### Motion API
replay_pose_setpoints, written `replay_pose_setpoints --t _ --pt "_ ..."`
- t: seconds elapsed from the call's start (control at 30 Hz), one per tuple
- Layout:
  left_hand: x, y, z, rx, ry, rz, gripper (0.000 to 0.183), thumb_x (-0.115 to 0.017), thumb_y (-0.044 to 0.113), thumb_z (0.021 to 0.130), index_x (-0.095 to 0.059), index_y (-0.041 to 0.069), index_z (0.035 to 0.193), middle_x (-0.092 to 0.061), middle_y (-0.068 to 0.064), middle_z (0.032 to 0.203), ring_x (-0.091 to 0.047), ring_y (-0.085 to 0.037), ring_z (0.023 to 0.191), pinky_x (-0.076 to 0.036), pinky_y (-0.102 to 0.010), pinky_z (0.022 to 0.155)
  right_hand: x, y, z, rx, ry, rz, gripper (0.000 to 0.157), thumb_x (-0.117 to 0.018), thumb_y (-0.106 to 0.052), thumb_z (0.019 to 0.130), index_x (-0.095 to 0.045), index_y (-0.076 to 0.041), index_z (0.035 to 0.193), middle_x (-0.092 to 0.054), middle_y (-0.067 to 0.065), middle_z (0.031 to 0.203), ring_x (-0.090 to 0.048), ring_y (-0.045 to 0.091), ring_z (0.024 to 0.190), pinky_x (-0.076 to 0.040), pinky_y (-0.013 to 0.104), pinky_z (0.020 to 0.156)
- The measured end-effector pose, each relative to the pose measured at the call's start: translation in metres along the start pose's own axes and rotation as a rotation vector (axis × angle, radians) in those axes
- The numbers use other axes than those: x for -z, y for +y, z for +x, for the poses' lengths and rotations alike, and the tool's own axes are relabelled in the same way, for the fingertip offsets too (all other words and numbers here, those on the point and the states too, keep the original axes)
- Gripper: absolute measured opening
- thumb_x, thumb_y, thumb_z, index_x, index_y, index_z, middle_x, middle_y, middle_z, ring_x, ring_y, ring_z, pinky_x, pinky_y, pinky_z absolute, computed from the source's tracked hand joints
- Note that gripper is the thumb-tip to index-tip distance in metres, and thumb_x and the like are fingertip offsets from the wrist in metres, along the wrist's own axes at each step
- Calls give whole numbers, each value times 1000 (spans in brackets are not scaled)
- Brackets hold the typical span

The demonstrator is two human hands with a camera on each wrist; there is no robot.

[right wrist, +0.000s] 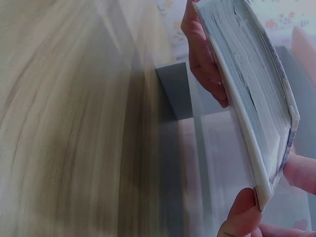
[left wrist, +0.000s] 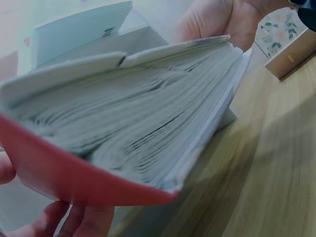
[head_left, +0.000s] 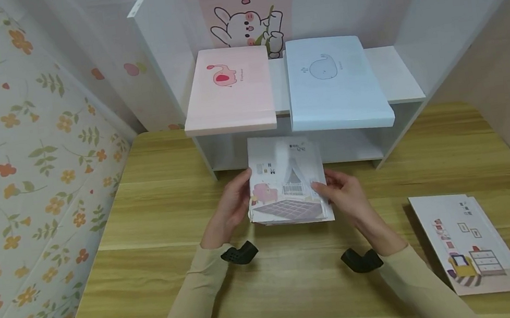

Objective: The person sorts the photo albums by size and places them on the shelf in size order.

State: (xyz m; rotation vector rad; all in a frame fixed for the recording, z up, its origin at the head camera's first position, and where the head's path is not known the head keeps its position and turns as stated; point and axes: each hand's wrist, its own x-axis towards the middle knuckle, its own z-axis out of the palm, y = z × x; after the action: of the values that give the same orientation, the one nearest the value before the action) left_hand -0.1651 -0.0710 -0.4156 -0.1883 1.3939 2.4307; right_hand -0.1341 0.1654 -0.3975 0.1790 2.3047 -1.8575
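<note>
Both hands hold a thick hardcover book (head_left: 286, 181), its pale cover printed with a barcode, a pink animal and a grey tiled floor. The left hand (head_left: 231, 207) grips the left side, where a red spine (left wrist: 74, 173) shows in the left wrist view. On the other side the right hand (head_left: 346, 196) pinches the edge, thumb on the cover and fingers beneath. Many thick page edges (right wrist: 249, 64) face the wrist cameras. The book is held just in front of a white shelf's lower compartment (head_left: 348, 147).
A pink elephant book (head_left: 234, 98) and a blue whale book (head_left: 334, 89) lie on the upper shelf, overhanging its front edge. Another pale book (head_left: 470, 244) with a furniture drawing lies on the wooden table (head_left: 155, 275) at right. White side panels (head_left: 452, 21) flank the shelf.
</note>
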Motion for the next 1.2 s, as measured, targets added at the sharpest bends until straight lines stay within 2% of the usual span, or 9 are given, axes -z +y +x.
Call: replay_pose_setpoints --t 0.1,0.3,0.53,0.7,0.8,1.0,1.2 --pt "0 1 0 6 5 -35 26 -42 18 98 -55 2 113 -60 0 94 -55 -10 86 -47 -21 73 -2 -1 4 -9 2 18 54 -63 -14 90 -42 9 135 -55 25 112 -57 12 78 -50 23 65" --pt "2 3 -1 28 -43 -112 29 -37 19 101 -50 2 119 -61 0 96 -58 -10 87 -48 -22 74 -5 -2 12 -10 -2 56 53 -62 -15 91 -43 7 135 -54 24 115 -58 10 79 -51 23 68" --pt "4 4 -1 41 -70 -182 25 -35 24 101 -51 10 112 -61 0 94 -58 -9 84 -49 -22 72 -10 -4 20 3 11 69 56 -64 -15 89 -42 6 136 -54 23 115 -57 11 82 -50 19 67" --pt "7 5 -1 41 -73 -233 24 -34 23 101 -52 12 112 -61 0 95 -59 -10 85 -50 -21 72 -14 -5 25 22 11 80 55 -65 -13 89 -42 7 135 -54 24 115 -57 11 82 -50 19 67" --pt "9 5 -1 41 -42 -225 24 -34 24 101 -50 11 114 -61 0 95 -59 -9 85 -50 -21 72 -17 -6 26 28 7 78 55 -64 -12 89 -42 6 136 -55 23 116 -57 12 83 -49 19 66" --pt "13 4 0 5 30 -136 29 -36 25 100 -45 7 121 -58 2 98 -57 -7 86 -48 -18 70 -22 -9 29 24 12 38 55 -65 -16 89 -44 4 135 -57 21 112 -55 12 80 -46 19 64" --pt "17 6 2 -28 13 -127 29 -34 23 99 -43 6 121 -57 2 97 -57 -7 85 -48 -17 70 -26 -12 34 32 -1 48 57 -65 -16 89 -42 5 136 -55 24 117 -56 16 87 -48 19 67"
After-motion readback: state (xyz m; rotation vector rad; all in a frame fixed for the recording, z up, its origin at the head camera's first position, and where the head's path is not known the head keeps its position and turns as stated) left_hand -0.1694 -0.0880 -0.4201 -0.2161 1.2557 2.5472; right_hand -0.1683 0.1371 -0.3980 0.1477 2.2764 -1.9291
